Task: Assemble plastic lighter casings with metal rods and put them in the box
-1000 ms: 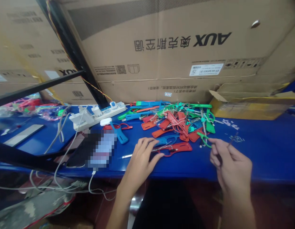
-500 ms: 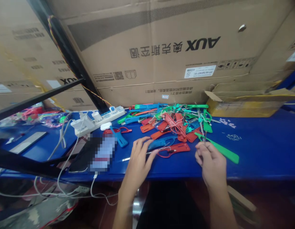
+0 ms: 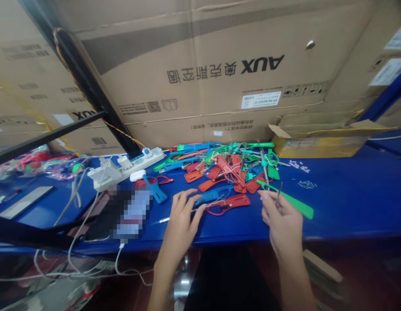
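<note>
My left hand (image 3: 182, 216) lies palm down with its fingers spread, over the metal tube (image 3: 164, 220) of a red long-nosed lighter half (image 3: 235, 202). Its thumb is close to the lighter's trigger loop, where a thin wire and a small dark part show. My right hand (image 3: 282, 222) is closed around a thin dark metal tool (image 3: 279, 192) that sticks up between the fingers; its lower end is hidden. Under and beyond that hand is a green lighter shell (image 3: 300, 205). A blue lighter shell (image 3: 215, 194) lies just behind the red one.
Behind the hands is a heap of red, blue and green lighter parts (image 3: 232, 170). An open carton (image 3: 317, 144) stands at the back right, near small pink pieces (image 3: 298, 165) and white bits (image 3: 307, 185). A power strip (image 3: 135, 166) and a phone (image 3: 132, 216) with cables are left.
The view has shifted slightly. In my right hand the tool now sits further back between the fingers, and the fingertips reach forward more. My left hand stays by the red lighter half.
</note>
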Available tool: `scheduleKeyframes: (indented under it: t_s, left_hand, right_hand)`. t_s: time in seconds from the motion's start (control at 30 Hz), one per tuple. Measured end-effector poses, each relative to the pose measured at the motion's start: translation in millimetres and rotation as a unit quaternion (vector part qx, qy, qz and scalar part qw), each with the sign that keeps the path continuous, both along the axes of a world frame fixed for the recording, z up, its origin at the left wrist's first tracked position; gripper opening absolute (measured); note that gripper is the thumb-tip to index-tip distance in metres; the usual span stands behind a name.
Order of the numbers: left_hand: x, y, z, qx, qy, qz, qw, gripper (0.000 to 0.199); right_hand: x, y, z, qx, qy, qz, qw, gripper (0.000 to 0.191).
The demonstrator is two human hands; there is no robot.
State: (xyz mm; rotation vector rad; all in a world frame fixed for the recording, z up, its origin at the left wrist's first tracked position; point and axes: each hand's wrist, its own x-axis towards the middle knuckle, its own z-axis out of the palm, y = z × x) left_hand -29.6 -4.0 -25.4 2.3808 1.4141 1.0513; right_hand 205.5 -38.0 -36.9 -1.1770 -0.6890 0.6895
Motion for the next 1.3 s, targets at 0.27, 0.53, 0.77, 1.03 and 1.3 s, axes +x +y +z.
scheduleKeyframes:
  t_s: [0.27,0.53,0.77,1.03,1.3]
  left_hand:
    - [4,-1,6.1,0.05,-0.022,-0.018,0.998,0.016]
    - [114,44,41.7,0.09,0.121,-0.103,0.983,0.023]
    - [164,75,25.7,0.05,0.206,-0.074,0.974,0.013]
    - [153,64,35.6,0.021,0.087,-0.054,0.995,0.018]
    - [89,14,32.1,-0.216,-0.285,-0.189,0.915,0.012]
  right_hand:
    - [-3,1,2.5,-0.019,-0.037,0.029,0.999,0.038]
    - [-8,2,6.5,0.047,-0.003,-0.046,0.998,0.035]
    - [-9,0,8.5,-0.007,-0.056,-0.072,0.996,0.04]
    - [-6,2,5.3,0.018,-0.034,-0.031,0.999,0.041]
    - [1,-3,5.6,0.024,-0.091,0.108,0.99,0.057]
